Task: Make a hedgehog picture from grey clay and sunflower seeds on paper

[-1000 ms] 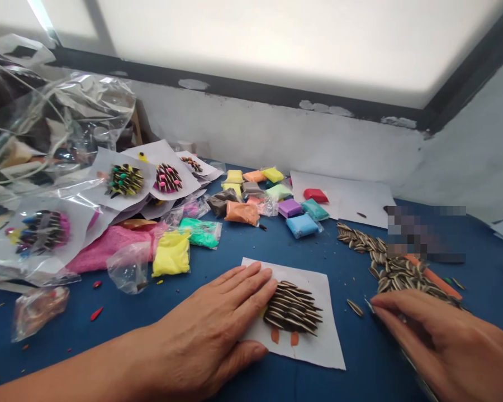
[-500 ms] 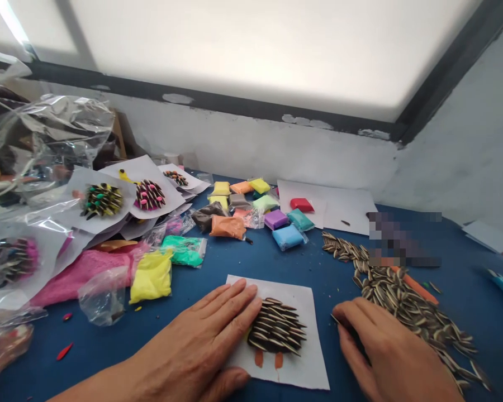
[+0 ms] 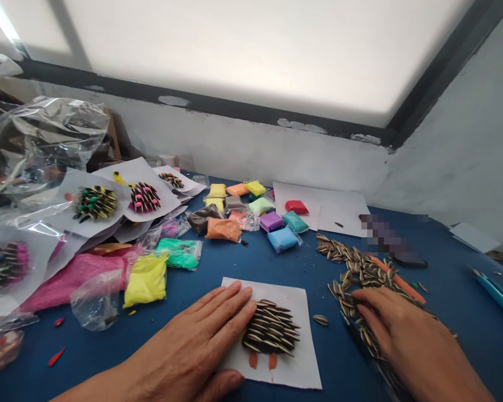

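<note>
My left hand lies flat, fingers stretched out, over the left side of a white paper sheet. On that sheet is a hedgehog figure of dark clay, its back covered in rows of striped sunflower seeds and two brown feet below. Its left end is hidden under my fingers. To the right, my right hand reaches into a long heap of sunflower seeds. Its fingers are curled with the tips touching seeds; whether one is pinched cannot be made out. A single seed lies between sheet and heap.
Small packets of coloured clay lie behind the sheet. Finished seed figures on paper, a pink bag and a yellow packet crowd the left. An orange stick touches the heap; a blue pen lies far right.
My right hand has moved right, from beside the sheet into the seed heap. A lone seed now lies where its fingertips were. My left hand stays on the sheet; the view has shifted slightly.
</note>
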`<action>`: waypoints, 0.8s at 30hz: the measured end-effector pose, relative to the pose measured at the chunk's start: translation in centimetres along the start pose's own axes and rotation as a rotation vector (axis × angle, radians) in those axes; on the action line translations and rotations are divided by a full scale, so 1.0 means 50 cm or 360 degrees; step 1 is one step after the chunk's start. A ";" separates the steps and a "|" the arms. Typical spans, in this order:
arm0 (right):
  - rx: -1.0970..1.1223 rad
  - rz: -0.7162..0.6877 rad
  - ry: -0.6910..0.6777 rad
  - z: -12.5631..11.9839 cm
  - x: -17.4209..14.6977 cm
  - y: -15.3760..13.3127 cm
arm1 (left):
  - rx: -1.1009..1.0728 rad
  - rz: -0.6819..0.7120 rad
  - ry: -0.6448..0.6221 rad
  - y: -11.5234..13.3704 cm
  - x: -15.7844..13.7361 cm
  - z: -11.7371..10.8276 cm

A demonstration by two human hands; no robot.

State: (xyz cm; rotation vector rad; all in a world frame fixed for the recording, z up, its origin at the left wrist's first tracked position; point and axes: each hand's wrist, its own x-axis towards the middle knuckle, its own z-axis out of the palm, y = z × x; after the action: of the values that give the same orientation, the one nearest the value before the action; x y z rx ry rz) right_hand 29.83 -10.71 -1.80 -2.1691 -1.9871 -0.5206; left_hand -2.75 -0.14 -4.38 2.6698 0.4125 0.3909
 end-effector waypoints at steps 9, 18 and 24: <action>0.0055 0.0036 0.0081 -0.003 0.002 -0.013 | 0.0060 -0.0009 0.0018 0.001 0.000 0.003; 0.0257 -0.0067 0.0021 -0.010 -0.003 -0.037 | 0.0096 -0.0013 0.0003 -0.007 -0.001 0.010; 0.0098 -0.0151 0.0169 -0.008 -0.005 -0.033 | 0.0105 -0.0004 0.0008 -0.010 0.000 0.012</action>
State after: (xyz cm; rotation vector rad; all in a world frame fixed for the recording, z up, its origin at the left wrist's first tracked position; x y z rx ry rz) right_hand 28.12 -10.91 -1.71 -1.9769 -2.0287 -0.5678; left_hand -2.69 0.08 -5.15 2.7324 0.4374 0.3897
